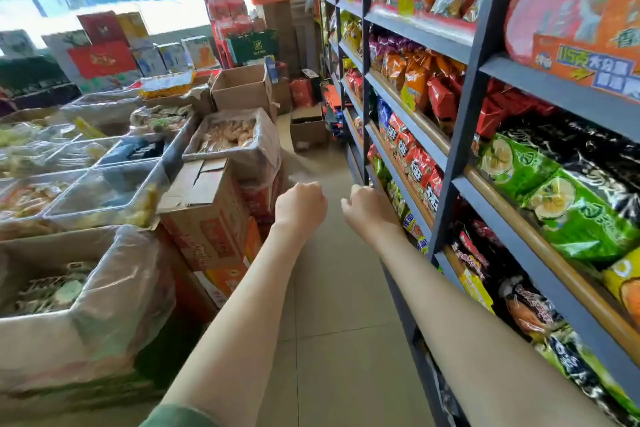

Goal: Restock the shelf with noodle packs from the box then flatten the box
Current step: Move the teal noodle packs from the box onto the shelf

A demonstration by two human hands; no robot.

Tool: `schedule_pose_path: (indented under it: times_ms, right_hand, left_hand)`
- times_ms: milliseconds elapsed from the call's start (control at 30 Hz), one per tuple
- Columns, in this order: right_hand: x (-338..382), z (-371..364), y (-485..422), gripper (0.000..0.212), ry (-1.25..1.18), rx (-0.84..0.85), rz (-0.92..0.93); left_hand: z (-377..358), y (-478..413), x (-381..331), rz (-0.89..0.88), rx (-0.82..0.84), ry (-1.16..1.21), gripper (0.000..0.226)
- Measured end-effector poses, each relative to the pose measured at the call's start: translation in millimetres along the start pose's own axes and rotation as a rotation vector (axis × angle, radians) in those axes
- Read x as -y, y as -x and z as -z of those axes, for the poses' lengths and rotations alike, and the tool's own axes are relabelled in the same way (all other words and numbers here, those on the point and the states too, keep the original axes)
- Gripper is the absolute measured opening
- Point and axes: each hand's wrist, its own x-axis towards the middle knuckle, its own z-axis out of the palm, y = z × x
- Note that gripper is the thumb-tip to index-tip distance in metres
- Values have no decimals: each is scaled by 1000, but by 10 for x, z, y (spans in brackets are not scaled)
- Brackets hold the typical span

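i am looking down a shop aisle with both bare arms reaching forward over the tiled floor (339, 322). the left hand (300, 206) is hanging in mid-air, curled into a fist with its back turned to me, so the fingertips and palm are hiding from view and nothing is showing in the grip. the right hand (369, 210) is curling the same way, just beside a dark blue upright of the shelf (460, 135); whether its knuckles are touching that post i cannot tell. the shelf is running along the right side, its top tiers and near end getting cut off by the frame. noodle packs (581, 215) are filling its tiers, green and black ones nearest me, red and orange ones further along, the print smearing too much to read. an open cardboard box (307, 130) is sitting on the floor at the far end of the aisle, near the shelf's foot and well apart from both hands, its inside lying in shadow. on the left, a flapped carton (207, 215) is standing beside clear bins (104, 191), and a lined carton (52, 305) is partly running off the edge.
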Motion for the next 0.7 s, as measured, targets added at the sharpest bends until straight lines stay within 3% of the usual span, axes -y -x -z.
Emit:
schedule_pose_path:
  times_ms: [367,700]
  right_hand:
    - [-411,-664,-2185,30,91,107,-114]
    - [-537,-1256,-4805,29,65,269,-67]
  left_hand:
    - [-1177,-2081,187,-53,170,40,28]
    - [-2022,-4413,607,111,277,105,26]
